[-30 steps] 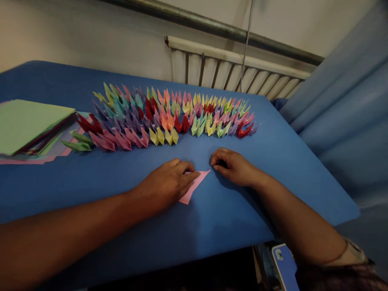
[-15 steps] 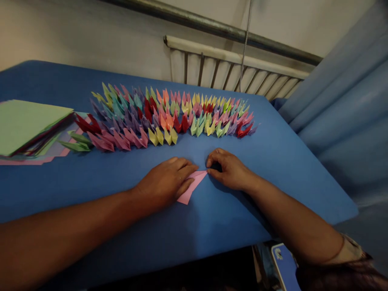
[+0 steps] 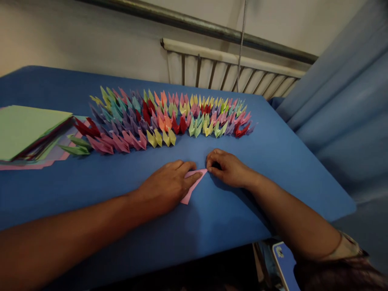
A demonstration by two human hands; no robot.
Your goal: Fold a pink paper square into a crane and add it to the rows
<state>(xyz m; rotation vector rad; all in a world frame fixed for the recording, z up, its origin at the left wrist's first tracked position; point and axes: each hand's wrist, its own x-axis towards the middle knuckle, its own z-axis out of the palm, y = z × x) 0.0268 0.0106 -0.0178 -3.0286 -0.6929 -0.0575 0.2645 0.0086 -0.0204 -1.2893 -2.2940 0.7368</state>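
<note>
A piece of folded pink paper (image 3: 189, 192) lies on the blue table, narrowing to a point at its right end. My left hand (image 3: 169, 184) rests over its left part, thumb stretched along the paper towards the point and fingers at its far edge, partly covering it. With thumb and forefinger pinched together, my right hand (image 3: 227, 166) holds the pointed tip. Beyond both hands stand rows of folded paper cranes (image 3: 154, 138) in many colours.
A stack of coloured paper sheets (image 3: 33, 125) lies at the left of the blue table (image 3: 236, 218). Behind the table are a radiator (image 3: 206, 74) and a pipe (image 3: 182, 20). A blue curtain (image 3: 342, 105) hangs at the right. Below the front edge, a blue-topped object (image 3: 285, 262) is partly visible.
My left thumb has moved right and up along the pink paper, closer to its tip. My right hand stays pinched at the tip. The view has shifted slightly.
</note>
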